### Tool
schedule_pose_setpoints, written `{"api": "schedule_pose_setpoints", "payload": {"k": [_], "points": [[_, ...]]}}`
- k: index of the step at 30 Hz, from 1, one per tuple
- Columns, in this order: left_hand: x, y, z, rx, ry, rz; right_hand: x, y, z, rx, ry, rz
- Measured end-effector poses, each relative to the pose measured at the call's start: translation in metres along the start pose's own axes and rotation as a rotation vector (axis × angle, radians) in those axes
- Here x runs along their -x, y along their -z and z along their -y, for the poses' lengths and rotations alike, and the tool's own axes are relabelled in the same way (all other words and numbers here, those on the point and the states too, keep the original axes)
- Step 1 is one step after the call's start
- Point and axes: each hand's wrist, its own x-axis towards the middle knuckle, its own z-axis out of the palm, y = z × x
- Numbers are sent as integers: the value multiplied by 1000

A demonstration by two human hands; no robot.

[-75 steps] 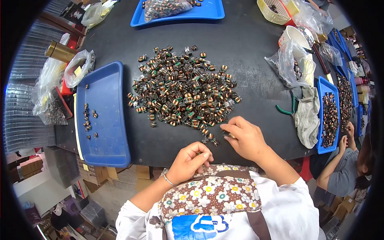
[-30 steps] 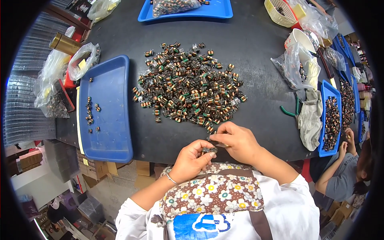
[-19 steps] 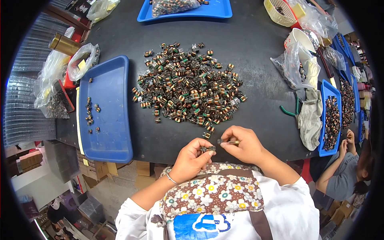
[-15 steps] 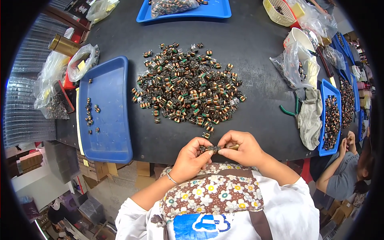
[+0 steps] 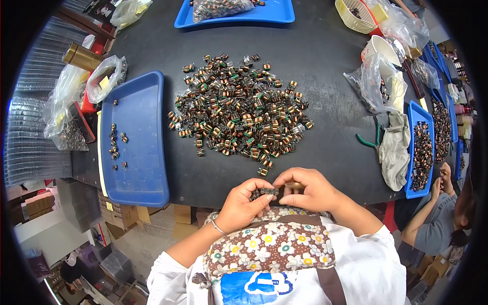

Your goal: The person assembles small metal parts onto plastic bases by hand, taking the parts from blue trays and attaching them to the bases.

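My left hand (image 5: 243, 202) is closed around several small dark parts (image 5: 268, 192), which look like wire-wound coils lined up in a short row. Against the right end of that row come the fingertips of my right hand (image 5: 308, 190), curled round a short brass-coloured piece (image 5: 292, 186) that is mostly hidden. Just beyond both hands lies a big heap of copper-wound coils (image 5: 239, 109) with dark cores, metal pins and some green parts. A couple of coils (image 5: 264, 168) sit at its near edge, close to my fingers.
To the left, a blue tray (image 5: 140, 168) holds a few coils. Another blue tray (image 5: 234, 19) with a bagged load stands at the far side. Green-handled pliers (image 5: 367, 141), a grey cloth (image 5: 395, 152) and a coil-filled tray (image 5: 421, 157) lie right, near a co-worker's hands (image 5: 441, 182).
The dark row in my left hand has turned, showing a broader side. My right fingers have drawn in and curled, so less of the brass-coloured piece shows.
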Motion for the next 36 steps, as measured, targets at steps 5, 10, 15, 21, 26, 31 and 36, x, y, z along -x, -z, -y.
{"api": "schedule_pose_setpoints", "payload": {"k": [5,10,15,21,26,31,36], "points": [[0,-2,-2,-16,-10,11,1,10,-9,418,320,16],[-1,-3,-2,-39,14,43,2,10,-8,547,339,43],[0,-4,-2,-93,25,48,4,16,1,617,295,139],[-2,-2,0,-84,11,100,5,17,4,544,216,164],[-1,-2,1,-30,6,108,5,15,-1,496,192,91],[0,1,3,9,12,162,4,15,-2,478,278,135],[-1,2,2,82,30,188,1,16,-6,517,379,168]]}}
